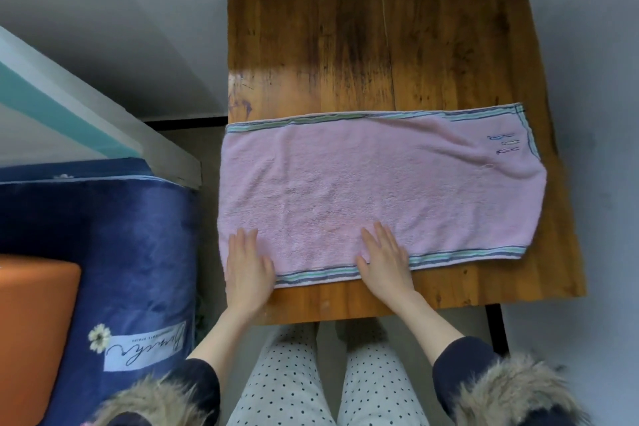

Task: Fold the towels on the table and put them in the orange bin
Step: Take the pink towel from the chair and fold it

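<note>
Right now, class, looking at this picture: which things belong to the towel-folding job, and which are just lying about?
Part of the job:
pink terry towel with striped borders, spread flat
wooden table under it
orange bin, at the left edge
left hand and right hand, both flat on the towel's near edge

Just lying about:
navy blue fabric bundle with a daisy label

orange bin (pixel 34 322): cut off at left edge | blue bedding label (pixel 145 349): script too small to read

Grey wall (pixel 138 28) behind wooden table (pixel 380 55), glare patch near its left edge. Navy floral bedding roll (pixel 138 252) at left; white-teal panel (pixel 69 107) above, possibly shelf.
</note>
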Action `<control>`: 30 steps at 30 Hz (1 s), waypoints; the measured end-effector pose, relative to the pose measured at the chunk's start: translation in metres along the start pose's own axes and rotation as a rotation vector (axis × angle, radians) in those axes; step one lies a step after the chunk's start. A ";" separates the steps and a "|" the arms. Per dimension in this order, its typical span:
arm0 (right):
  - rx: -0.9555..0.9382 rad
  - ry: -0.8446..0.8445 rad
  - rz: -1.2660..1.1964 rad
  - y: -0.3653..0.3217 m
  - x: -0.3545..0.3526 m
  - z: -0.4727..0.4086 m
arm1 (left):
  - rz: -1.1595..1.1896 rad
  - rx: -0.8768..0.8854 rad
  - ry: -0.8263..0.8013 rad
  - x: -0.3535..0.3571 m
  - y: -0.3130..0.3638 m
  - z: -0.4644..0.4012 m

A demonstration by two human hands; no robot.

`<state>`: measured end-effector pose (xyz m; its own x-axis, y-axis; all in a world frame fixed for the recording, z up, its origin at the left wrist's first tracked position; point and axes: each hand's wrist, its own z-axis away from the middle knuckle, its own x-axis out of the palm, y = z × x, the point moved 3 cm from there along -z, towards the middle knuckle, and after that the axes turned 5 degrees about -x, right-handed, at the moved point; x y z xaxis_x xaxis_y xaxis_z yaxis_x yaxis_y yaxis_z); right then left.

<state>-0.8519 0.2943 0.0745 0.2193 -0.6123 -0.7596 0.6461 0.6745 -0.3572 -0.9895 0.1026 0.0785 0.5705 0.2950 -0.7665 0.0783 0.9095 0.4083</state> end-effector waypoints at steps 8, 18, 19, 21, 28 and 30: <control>0.257 0.388 -0.177 0.157 -0.060 0.034 | -0.356 0.441 -0.127 0.088 0.135 0.003; 0.925 0.377 -1.544 0.257 -0.079 0.033 | -0.538 0.702 -0.157 0.197 0.244 0.002; 0.928 0.339 -1.656 0.258 -0.079 0.027 | -0.555 0.692 -0.146 0.201 0.242 0.001; 0.902 0.372 -1.821 0.263 -0.079 0.019 | -0.570 0.671 -0.139 0.205 0.239 0.001; 0.756 0.949 -1.810 0.293 -0.109 0.033 | -0.596 0.656 -0.146 0.203 0.242 0.007; 0.720 1.069 -1.846 0.295 -0.110 0.043 | -0.584 0.658 -0.141 0.202 0.244 0.008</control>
<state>-0.6539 0.5425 0.0757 -0.9354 0.3490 0.0577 -0.2573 -0.5594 -0.7880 -0.8487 0.3822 0.0272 0.3847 -0.2411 -0.8910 0.8168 0.5385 0.2069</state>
